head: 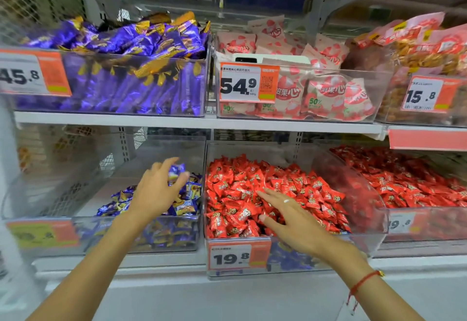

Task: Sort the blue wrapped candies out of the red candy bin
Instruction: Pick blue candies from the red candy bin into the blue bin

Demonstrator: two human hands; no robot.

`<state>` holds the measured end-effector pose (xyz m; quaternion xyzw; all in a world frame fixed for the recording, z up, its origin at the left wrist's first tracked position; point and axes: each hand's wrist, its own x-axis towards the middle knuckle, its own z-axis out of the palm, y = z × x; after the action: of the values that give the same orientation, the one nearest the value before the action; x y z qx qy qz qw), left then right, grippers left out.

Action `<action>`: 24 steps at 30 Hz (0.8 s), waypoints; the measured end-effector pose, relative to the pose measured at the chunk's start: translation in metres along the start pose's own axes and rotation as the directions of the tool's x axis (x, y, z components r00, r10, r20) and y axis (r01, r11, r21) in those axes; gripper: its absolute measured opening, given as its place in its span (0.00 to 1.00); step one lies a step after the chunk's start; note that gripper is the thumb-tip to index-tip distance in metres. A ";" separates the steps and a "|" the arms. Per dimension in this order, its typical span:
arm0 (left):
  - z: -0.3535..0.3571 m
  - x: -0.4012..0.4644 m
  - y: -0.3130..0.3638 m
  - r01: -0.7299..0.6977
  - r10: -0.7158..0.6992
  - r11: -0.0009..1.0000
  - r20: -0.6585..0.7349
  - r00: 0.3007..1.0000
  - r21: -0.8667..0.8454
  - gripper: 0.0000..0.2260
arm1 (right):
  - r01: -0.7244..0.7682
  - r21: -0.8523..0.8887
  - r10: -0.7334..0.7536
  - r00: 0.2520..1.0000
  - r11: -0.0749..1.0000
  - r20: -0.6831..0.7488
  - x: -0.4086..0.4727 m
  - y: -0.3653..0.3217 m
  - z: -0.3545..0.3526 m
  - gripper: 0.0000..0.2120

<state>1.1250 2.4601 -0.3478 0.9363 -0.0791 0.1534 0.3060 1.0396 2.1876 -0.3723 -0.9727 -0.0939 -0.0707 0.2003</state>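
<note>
The red candy bin [283,150] is a clear box on the lower shelf, heaped with red wrapped candies [242,189]. Blue wrappers [290,260] show through its front wall, low down beside the 19.8 price tag. To its left stands a clear bin [50,222] with a small pile of blue wrapped candies [187,207]. My left hand [158,189] hovers over that pile, its fingers closed on a blue wrapped candy [176,170]. My right hand [288,215] lies flat on the red candies, fingers spread, holding nothing.
The upper shelf holds a bin of purple and gold packets [121,42], a bin of pink strawberry packets [290,80] and bagged snacks [417,42]. Another bin of red candies [409,179] sits at the lower right. Price tags hang on the bin fronts.
</note>
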 end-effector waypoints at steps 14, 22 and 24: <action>0.032 -0.026 0.100 -0.593 0.636 0.771 0.234 0.736 -0.232 0.13 | -0.155 0.234 0.180 0.980 0.960 -0.089 -0.010 0.050 -0.067 0.13; 0.073 -0.018 0.095 -0.711 0.501 0.689 0.616 0.609 0.143 0.20 | -0.321 0.016 0.321 0.943 0.947 -0.090 0.002 0.057 -0.043 0.07; 0.074 -0.017 0.091 -0.700 0.497 0.682 0.568 0.657 0.213 0.22 | -0.363 -0.120 0.358 0.932 0.924 -0.062 0.008 0.053 -0.036 0.10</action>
<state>1.1050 2.3442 -0.3599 0.9036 -0.4272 0.0315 0.0015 1.0550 2.1262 -0.3585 -0.9827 0.0952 -0.0577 0.1479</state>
